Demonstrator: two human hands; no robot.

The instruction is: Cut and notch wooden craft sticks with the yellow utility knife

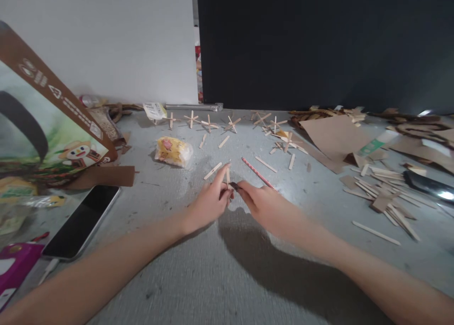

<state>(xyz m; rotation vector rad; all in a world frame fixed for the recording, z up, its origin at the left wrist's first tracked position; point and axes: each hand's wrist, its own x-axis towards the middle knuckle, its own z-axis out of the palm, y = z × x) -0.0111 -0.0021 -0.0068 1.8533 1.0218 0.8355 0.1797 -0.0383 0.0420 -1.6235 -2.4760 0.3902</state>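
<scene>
At the middle of the table my left hand (209,199) is closed around a short wooden craft stick (228,175), which stands upright between the fingers. My right hand (262,202) pinches a small dark object (234,186) whose kind I cannot make out; its tip is against or very close to the stick. Just beyond the left fingers lies a loose craft stick (213,171). A red-and-white striped straw (257,172) lies beyond the right hand. Several crossed-stick pieces (192,119) stand in a row farther back.
A yellow wrapped packet (173,151) sits left of centre. On the left are a phone (81,221), a purple object (19,266) and a large printed bag (53,112). Loose sticks (386,192), brown cardboard (336,138) and a glue stick (378,143) lie on the right.
</scene>
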